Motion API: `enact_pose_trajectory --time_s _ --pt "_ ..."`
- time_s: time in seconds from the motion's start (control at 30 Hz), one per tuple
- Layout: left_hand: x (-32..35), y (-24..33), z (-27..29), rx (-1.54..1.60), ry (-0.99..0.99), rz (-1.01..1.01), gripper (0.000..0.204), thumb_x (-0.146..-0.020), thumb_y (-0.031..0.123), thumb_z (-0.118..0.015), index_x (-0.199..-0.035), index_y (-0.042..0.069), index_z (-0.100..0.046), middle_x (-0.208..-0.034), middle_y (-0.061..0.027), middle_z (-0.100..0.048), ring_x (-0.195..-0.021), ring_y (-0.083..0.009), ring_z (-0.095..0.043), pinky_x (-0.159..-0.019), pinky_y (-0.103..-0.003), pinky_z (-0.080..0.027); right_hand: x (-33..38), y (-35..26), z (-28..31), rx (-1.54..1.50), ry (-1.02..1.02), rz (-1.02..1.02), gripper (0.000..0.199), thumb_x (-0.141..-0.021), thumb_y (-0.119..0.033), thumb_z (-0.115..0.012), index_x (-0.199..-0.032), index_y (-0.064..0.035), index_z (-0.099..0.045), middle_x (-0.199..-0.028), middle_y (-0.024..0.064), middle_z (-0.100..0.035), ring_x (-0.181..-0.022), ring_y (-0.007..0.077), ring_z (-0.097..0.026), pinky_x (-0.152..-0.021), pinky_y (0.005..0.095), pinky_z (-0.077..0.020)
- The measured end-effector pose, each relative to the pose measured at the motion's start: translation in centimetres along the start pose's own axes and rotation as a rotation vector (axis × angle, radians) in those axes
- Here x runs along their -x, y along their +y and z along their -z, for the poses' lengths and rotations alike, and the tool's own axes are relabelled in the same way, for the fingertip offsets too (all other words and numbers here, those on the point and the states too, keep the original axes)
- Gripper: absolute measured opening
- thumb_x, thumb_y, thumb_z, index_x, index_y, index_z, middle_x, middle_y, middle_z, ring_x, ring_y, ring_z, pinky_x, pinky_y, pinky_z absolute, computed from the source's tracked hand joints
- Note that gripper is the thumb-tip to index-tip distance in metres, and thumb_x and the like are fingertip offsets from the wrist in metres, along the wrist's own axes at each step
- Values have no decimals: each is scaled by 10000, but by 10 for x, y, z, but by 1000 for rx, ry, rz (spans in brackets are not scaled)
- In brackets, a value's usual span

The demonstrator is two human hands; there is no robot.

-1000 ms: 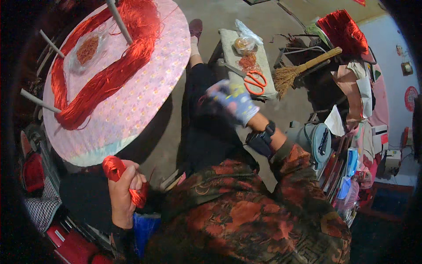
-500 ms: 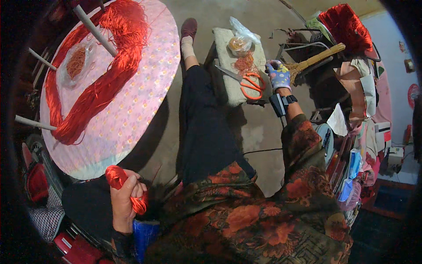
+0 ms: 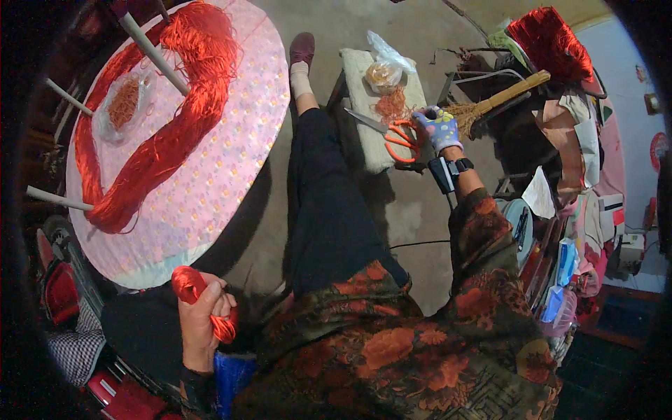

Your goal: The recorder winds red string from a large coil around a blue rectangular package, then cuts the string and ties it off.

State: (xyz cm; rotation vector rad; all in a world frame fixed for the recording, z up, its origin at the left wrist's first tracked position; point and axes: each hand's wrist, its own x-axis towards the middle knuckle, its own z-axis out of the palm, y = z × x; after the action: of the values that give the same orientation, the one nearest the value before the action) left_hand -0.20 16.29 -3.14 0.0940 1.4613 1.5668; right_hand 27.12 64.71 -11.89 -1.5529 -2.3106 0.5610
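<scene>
The left hand (image 3: 203, 315) was closed in a fist around a small bundle of glossy red thread (image 3: 190, 285), held low just off the near edge of the round pink patterned table (image 3: 210, 182). The right hand (image 3: 439, 129), in a spotted glove, rested on the orange-handled scissors (image 3: 400, 140) at the near right corner of the pale cushioned stool (image 3: 371, 91); its grip could not be told. A long loop of red thread (image 3: 168, 133) lay across the table.
</scene>
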Motion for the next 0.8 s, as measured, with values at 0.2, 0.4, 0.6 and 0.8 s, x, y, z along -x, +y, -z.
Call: enact_pose_trajectory --time_s 0.2,0.4,0.6,0.8 --pt "-1 -3 2 27 -16 -25 107 -899 108 -608 -895 8 -568 -519 16 -418 -443 -105 -417 -594 -311 -477 -6 22 -8 -66 205 142 279 -851 -304 -650 -1008 -76 -690 -999 153 -678 -915 325 -649 -821 383 -503" --pt "-2 -3 3 24 -20 -22 104 -899 101 -609 -896 6 -568 -515 18 -415 -438 -99 -410 -595 -305 -477 5 31 -9 -127 124 120 257 -805 -270 -700 -983 -85 -702 -1002 141 -670 -918 316 -648 -804 380 -507" --pt "-2 -2 0 16 -14 -31 98 -897 92 -609 -894 2 -569 -517 16 -424 -442 -100 -417 -597 -304 -481 21 5 10 295 -75 409 193 -783 -232 -707 -946 -130 -709 -923 124 -656 -880 312 -644 -753 387 -518" --pt "-2 1 -5 30 5 -19 88 -893 84 -610 -891 2 -576 -519 13 -431 -445 -102 -424 -591 -302 -478 23 1 4 520 -161 559 126 -813 -173 -640 -934 -162 -673 -890 129 -632 -849 332 -641 -684 434 -518"
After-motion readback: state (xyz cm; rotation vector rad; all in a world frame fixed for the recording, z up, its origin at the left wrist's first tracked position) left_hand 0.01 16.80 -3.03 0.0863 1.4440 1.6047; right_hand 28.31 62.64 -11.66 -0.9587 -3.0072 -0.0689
